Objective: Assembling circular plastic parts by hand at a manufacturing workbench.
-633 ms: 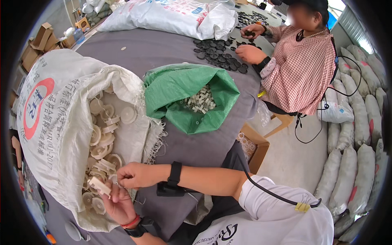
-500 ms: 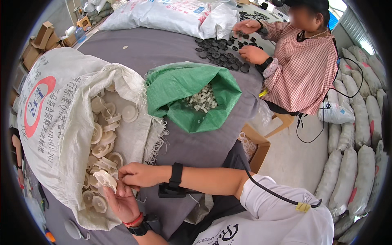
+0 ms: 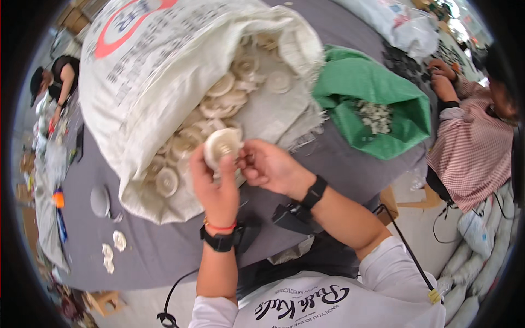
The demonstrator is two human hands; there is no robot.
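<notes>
My left hand is closed round a cream-coloured round plastic part, a flanged disc with a raised middle, thumb on its face. At the right edge of this disc, my right hand has its fingers pinched together. Whatever lies between those fingertips is too small and blurred to name. Both hands are at the mouth of a large white woven sack lying on its side. Many similar cream discs spill inside its opening, just beyond my hands.
A green woven bag with small whitish pieces stands right of the sack on the grey-covered table. At left lie a grey round object and cream pieces. Co-workers are at far right and far left.
The view has swung left, so sack and green bag appear farther right and higher. My left hand still holds the disc, now turned more face-up; the right fingers remain at its edge.
</notes>
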